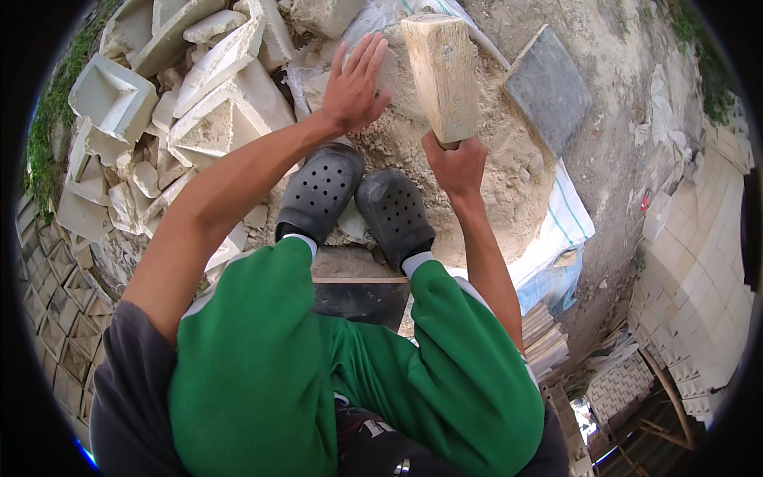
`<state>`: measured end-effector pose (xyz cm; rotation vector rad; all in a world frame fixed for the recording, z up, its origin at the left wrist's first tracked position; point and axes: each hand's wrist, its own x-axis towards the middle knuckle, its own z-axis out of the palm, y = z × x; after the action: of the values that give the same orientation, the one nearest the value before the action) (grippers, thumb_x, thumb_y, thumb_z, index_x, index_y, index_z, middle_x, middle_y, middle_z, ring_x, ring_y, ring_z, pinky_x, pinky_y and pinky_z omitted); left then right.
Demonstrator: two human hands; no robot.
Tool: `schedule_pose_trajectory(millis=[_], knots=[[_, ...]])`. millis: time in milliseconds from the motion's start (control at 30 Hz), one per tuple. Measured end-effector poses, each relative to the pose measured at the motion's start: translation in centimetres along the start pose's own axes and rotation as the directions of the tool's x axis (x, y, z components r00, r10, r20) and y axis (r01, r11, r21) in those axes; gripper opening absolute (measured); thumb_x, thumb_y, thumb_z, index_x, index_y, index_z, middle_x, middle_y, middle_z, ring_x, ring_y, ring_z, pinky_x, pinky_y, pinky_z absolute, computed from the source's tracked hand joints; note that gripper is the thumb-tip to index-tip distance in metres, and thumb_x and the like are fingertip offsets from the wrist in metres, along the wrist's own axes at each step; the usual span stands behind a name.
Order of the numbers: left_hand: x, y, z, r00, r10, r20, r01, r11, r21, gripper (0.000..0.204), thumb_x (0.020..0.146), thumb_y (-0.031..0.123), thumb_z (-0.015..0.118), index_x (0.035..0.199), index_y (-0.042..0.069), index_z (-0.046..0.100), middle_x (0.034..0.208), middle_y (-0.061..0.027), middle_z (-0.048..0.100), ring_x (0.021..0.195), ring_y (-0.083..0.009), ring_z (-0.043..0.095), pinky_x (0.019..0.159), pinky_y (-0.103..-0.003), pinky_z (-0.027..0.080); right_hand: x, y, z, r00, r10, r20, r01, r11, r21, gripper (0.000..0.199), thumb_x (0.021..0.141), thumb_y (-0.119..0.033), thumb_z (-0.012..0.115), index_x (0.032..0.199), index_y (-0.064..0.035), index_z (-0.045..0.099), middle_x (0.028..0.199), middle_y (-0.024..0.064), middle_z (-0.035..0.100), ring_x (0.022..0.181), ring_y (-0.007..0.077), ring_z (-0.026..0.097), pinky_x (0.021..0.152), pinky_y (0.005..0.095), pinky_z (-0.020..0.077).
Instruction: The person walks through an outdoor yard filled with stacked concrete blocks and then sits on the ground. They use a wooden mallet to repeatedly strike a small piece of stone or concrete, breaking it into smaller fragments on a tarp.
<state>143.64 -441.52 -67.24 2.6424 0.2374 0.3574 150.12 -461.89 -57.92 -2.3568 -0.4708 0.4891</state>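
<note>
My right hand [458,163] is wrapped round the handle of a wooden mallet [439,75], whose thick, pale block head points away from me. Most of the handle is hidden in my fist. To its left my left hand [354,87] is held out with the fingers stretched and nothing in it. Both hands are over a heap of crumbled, sandy rubble [485,179] spread on a white woven sheet [563,215]. Between and below my hands are my two grey clogs [319,191], standing at the rubble's near edge.
Broken whitish block pieces [230,119] are piled on the left, some with hollow box shapes. A dark square slab [548,91] lies at the far right of the sheet. Stacked pale blocks [691,230] stand at the right, and patterned blocks [67,302] at the lower left.
</note>
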Motion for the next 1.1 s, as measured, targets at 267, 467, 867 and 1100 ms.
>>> schedule_pose_trajectory(millis=[267, 467, 867, 1100], knots=[[1.0, -1.6, 0.4, 0.995, -0.065, -0.078, 0.069, 0.996, 0.051, 0.077, 0.091, 0.026, 0.054, 0.151, -0.007, 0.018, 0.157, -0.0221, 0.027, 0.150, -0.0334, 0.019, 0.120, -0.051, 0.008, 1.7, -1.5, -0.1, 0.985, 0.159, 0.065, -0.148, 0.977, -0.152, 0.050, 0.073, -0.026, 0.072, 0.112, 0.0017, 0.059, 0.088, 0.0272, 0.069, 0.085, 0.0452, 0.068, 0.075, 0.0494, 0.0536], [0.7, -1.3, 0.7, 0.996, -0.077, -0.051, 0.079, 0.996, 0.040, 0.075, 0.094, 0.027, 0.052, 0.152, -0.006, 0.018, 0.159, -0.0206, 0.026, 0.150, -0.0323, 0.019, 0.120, -0.051, 0.009, 1.0, 0.2, 0.9, 1.000, 0.002, 0.012, -0.002, 1.000, 0.021, 0.054, 0.074, -0.028, 0.072, 0.118, 0.0002, 0.059, 0.090, 0.0267, 0.070, 0.086, 0.0451, 0.068, 0.077, 0.0491, 0.0535], [0.6, -1.2, 0.6, 0.997, -0.061, -0.038, 0.064, 0.996, 0.059, 0.072, 0.096, 0.031, 0.052, 0.151, -0.005, 0.024, 0.158, -0.0189, 0.028, 0.149, -0.0310, 0.020, 0.120, -0.050, 0.010, 2.0, 0.7, 0.5, 0.987, 0.153, 0.045, -0.146, 0.980, -0.133, 0.051, 0.075, -0.030, 0.072, 0.109, 0.0063, 0.063, 0.093, 0.0265, 0.070, 0.090, 0.0407, 0.070, 0.079, 0.0428, 0.0538], [0.9, -0.5, 0.6, 0.998, -0.037, -0.055, 0.039, 0.999, 0.034, 0.071, 0.097, 0.032, 0.051, 0.151, -0.004, 0.024, 0.159, -0.0182, 0.027, 0.150, -0.0301, 0.020, 0.121, -0.049, 0.010, 1.3, 0.6, 0.2, 0.989, 0.146, 0.000, -0.146, 0.987, -0.067, 0.050, 0.074, -0.031, 0.073, 0.106, 0.0061, 0.065, 0.094, 0.0269, 0.070, 0.093, 0.0415, 0.069, 0.081, 0.0441, 0.0530]])
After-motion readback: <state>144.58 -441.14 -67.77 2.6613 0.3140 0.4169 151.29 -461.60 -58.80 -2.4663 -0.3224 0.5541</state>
